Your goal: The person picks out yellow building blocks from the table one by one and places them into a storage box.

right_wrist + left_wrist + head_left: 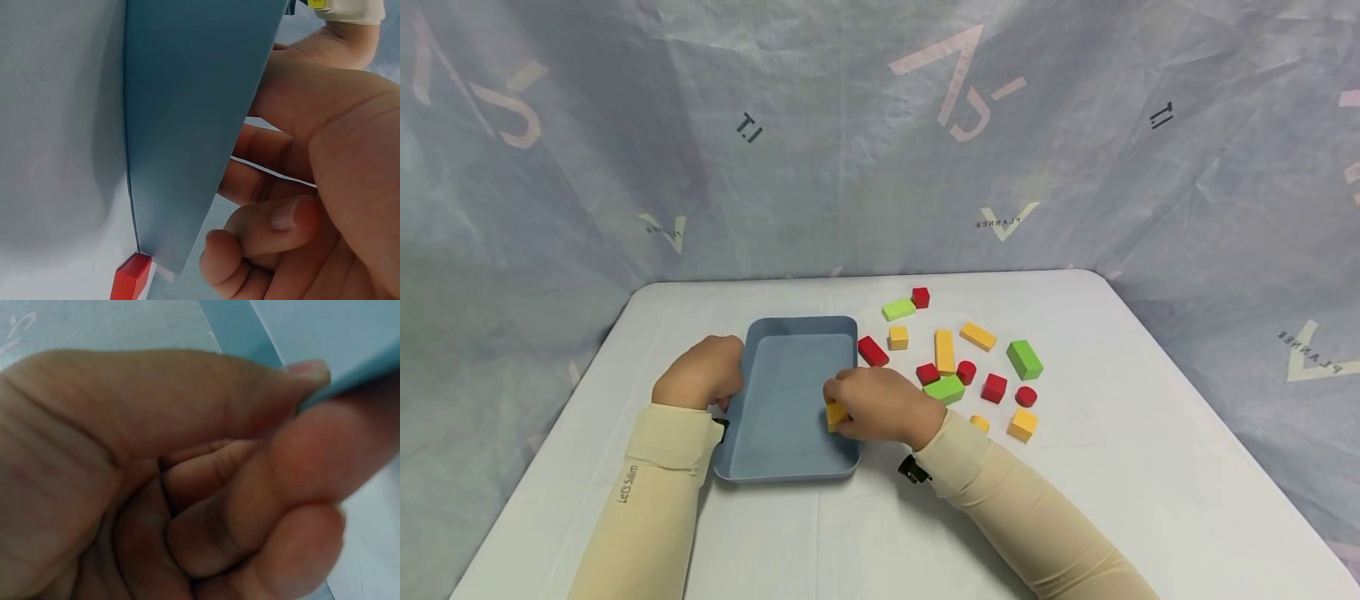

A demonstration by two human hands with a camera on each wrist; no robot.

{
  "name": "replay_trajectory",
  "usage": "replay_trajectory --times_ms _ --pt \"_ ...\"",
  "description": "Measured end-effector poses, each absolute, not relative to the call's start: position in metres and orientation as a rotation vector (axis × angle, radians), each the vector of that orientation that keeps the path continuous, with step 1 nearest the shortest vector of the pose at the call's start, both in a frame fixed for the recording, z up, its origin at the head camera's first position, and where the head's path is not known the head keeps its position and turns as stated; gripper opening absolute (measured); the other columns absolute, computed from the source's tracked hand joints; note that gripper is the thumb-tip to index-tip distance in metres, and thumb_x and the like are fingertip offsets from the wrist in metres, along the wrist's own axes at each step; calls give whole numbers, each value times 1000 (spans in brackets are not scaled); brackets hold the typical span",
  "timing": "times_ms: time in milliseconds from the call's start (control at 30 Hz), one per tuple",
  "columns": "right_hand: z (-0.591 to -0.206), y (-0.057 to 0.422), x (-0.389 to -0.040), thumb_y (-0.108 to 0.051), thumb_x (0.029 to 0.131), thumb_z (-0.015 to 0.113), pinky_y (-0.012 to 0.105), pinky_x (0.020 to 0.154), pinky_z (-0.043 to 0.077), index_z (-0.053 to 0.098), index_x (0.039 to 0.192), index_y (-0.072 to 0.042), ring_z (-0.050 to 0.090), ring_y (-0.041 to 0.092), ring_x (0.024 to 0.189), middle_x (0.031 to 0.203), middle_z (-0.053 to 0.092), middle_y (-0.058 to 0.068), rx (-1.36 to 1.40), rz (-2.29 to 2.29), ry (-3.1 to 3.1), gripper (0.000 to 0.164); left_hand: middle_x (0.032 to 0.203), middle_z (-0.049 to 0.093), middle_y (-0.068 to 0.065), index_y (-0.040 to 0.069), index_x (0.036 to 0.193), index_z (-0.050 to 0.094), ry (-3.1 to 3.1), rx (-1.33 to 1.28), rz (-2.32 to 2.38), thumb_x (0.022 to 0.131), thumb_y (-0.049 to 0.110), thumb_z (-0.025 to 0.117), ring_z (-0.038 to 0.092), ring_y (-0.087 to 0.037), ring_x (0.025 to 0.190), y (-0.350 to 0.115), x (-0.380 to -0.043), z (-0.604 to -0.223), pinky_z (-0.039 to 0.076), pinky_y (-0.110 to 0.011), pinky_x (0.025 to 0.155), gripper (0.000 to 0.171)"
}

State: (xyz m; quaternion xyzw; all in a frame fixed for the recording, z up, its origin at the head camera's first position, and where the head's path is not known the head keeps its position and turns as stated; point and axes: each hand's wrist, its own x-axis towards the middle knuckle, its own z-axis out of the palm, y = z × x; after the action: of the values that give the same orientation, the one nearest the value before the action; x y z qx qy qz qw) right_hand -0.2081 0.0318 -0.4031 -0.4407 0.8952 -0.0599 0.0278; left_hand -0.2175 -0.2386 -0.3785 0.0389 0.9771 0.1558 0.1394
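A shallow blue-grey tray (786, 392) lies on the white-covered table. My left hand (703, 372) pinches its left rim; in the left wrist view the thumb (275, 394) lies on one side of the wall and curled fingers on the other. Over the tray's right side, my right hand (887, 407) holds a yellow block (835, 415) with its fingertips, low inside the wall. In the right wrist view the tray's outer wall (187, 112) hides the thumb side of the grip and the block. A red block (131, 275) lies just outside that wall.
Right of the tray lie scattered blocks: a red bar (873, 352), a yellow cube (898, 337), a green block (1025, 359), a red cube (994, 387), a red cylinder (1026, 397) and several more. A grey printed cloth (850, 167) hangs behind the table.
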Motion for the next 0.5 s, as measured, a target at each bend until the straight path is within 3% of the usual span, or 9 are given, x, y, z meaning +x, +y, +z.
replay_trajectory --times_ms 500 --pt "-408 31 -209 -26 88 81 20 62 48 70 100 -19 56 7 71 82 59 -9 -1371 -166 2758 17 52 66 -7 -2 70 71 2816 115 442 82 -15 51 58 -20 47 -238 -217 -378 42 -28 45 27"
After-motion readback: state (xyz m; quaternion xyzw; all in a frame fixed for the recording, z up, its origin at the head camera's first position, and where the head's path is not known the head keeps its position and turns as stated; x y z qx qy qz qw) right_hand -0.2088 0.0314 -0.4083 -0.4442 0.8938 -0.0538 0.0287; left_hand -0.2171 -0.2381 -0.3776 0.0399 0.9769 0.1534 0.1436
